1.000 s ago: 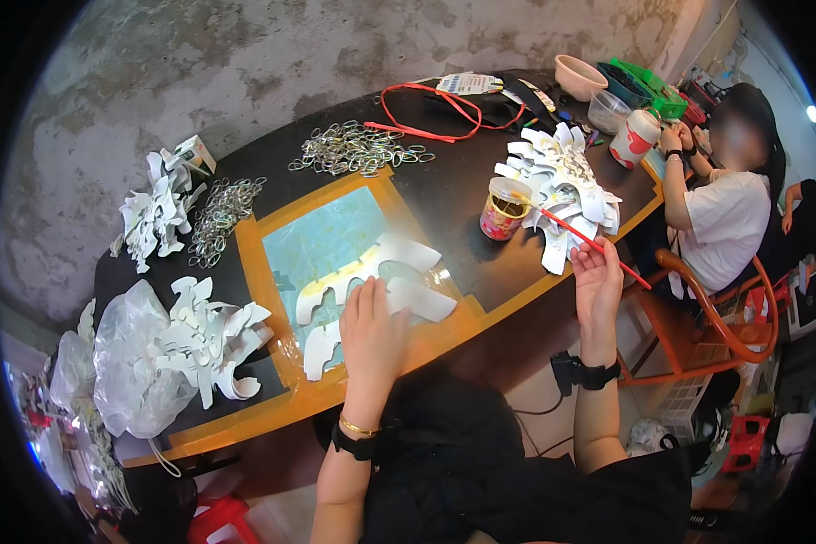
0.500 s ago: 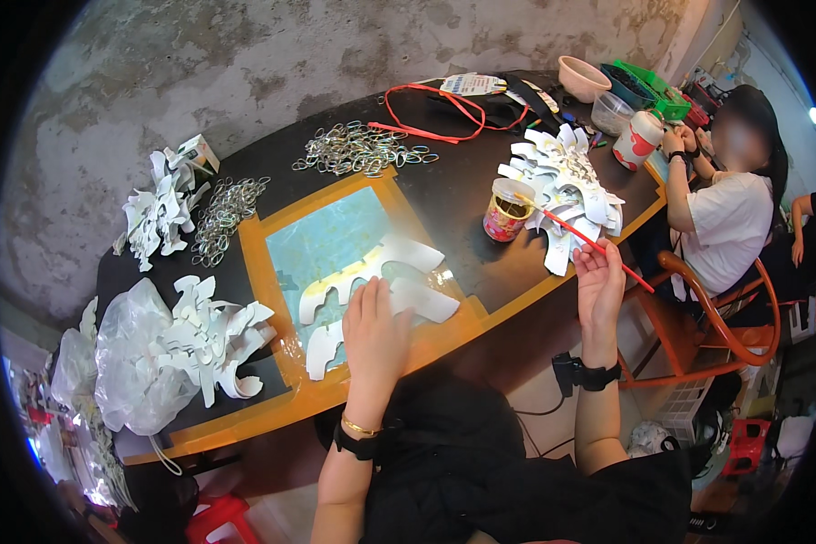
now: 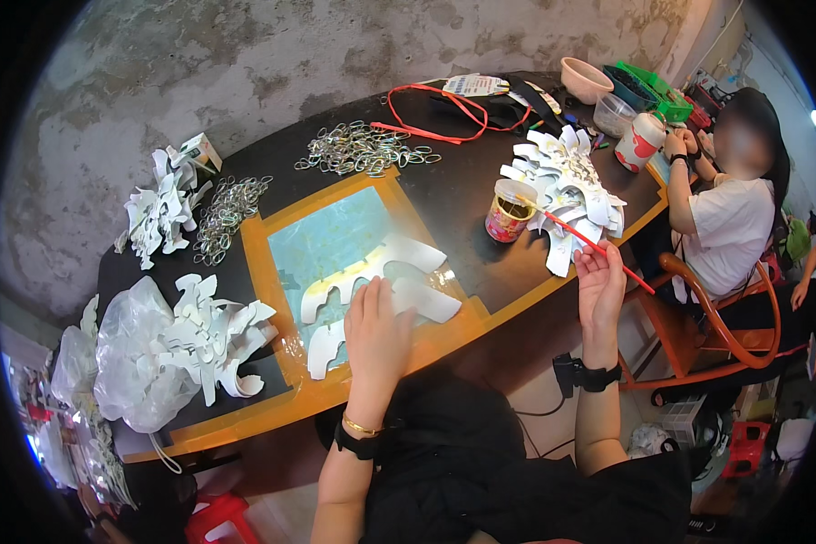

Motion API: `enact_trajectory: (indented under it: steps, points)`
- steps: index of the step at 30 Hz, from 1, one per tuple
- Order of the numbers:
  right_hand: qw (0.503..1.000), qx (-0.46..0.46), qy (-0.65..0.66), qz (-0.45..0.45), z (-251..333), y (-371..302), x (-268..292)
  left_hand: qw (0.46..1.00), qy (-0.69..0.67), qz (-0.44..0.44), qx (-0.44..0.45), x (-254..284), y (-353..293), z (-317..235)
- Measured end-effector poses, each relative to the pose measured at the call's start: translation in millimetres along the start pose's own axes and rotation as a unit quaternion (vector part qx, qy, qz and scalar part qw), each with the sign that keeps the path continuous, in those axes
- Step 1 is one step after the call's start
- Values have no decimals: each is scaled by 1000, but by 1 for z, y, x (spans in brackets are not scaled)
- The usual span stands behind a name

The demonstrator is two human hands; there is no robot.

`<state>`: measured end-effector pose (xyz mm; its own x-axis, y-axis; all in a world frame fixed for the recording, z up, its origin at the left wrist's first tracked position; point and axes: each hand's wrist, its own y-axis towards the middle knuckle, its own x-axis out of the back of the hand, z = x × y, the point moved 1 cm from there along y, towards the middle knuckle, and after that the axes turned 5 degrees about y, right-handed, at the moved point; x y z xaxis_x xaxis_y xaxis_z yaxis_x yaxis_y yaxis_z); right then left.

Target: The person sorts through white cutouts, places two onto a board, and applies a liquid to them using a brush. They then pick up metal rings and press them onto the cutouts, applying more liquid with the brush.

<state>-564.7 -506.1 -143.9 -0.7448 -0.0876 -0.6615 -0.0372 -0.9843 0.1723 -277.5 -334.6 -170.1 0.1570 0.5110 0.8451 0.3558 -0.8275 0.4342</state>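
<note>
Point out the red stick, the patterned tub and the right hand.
Red stick (image 3: 574, 231): head view, on its shaft.
Patterned tub (image 3: 505, 226): head view, on its side wall.
Right hand (image 3: 600, 288): head view, middle of the hand.

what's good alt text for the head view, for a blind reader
A person's right hand holds a red stick angled toward an open tub, while their left hand lies over curved white pieces on a tape-framed blue sheet. Metal loops are heaped on the dark table; a co-worker sits at right.
</note>
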Motion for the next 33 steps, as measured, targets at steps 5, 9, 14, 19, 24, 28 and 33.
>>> enact_trajectory:
  steps: [5,9,14,19,24,28,33]
  points:
    - [1000,1,-2,0,0,0,0,1000,1,4,3,-1,0,0]
    - [1000,4,-3,3,1,1,0,1000,1,4,3,-1,0,0]
    - [1000,5,-4,2,2,1,1,1000,2,5,-4,0,0,0]
    - [999,31,-27,11,7,-1,-7,1000,-1,4,-1,1,0,-1]
    - [985,86,-83,123,0,-9,-40,1000,-19,-6,-5,2,-1,0]
    - [954,-36,-183,233,-41,-20,-74,999,-34,-4,2,5,1,-1]
    - [946,-191,-117,233,-88,-14,-89,998,-47,44,26,5,3,0]
